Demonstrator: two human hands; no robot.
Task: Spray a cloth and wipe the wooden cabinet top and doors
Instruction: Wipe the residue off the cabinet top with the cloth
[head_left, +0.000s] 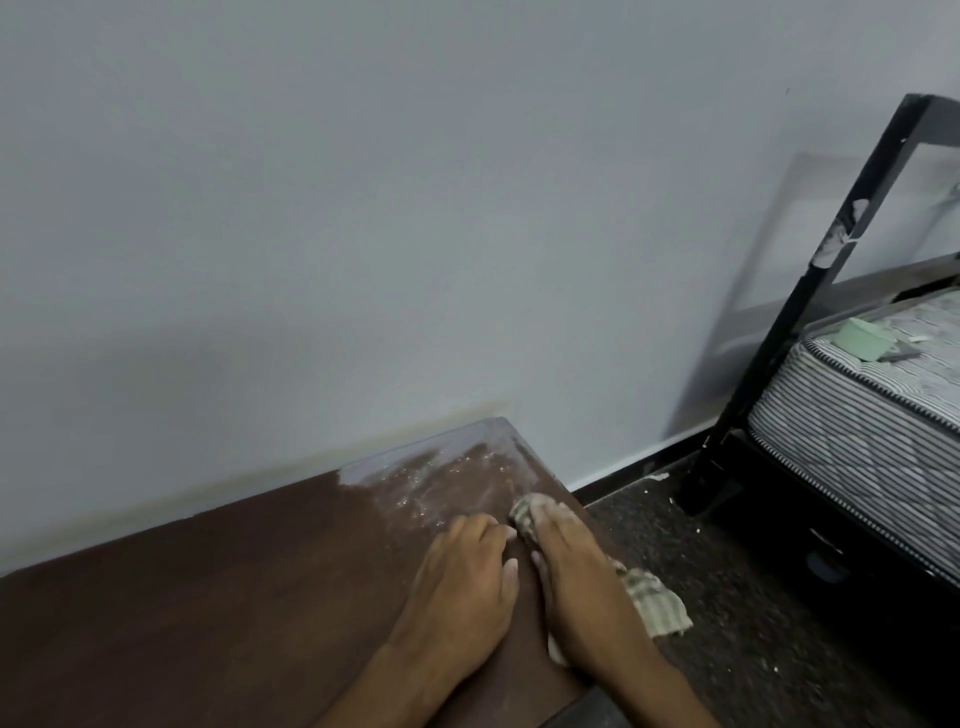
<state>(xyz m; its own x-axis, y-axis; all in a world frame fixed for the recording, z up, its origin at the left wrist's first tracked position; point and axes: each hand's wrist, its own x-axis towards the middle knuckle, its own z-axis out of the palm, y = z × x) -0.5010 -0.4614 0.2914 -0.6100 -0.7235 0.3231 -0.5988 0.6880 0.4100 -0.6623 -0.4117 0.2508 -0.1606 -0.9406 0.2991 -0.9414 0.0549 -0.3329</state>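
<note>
Pressing flat with straight fingers, the right hand (569, 564) pins one striped beige cloth (657, 605) at the dark brown wooden cabinet top (218, 597)'s right edge; the left hand (467, 566) lies open beside it, bare wood stretching leftward.

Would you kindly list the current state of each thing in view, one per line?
Cabinet top: mostly dark and clean, with wet, dusty streaks at the far right corner.
Cloth: crumpled, flat under the right hand, one end hanging past the cabinet edge.
Right hand: fingers straight, pressing the cloth.
Left hand: flat on bare wood, holding nothing.
Mattress: bare, on a black bed frame.
</note>
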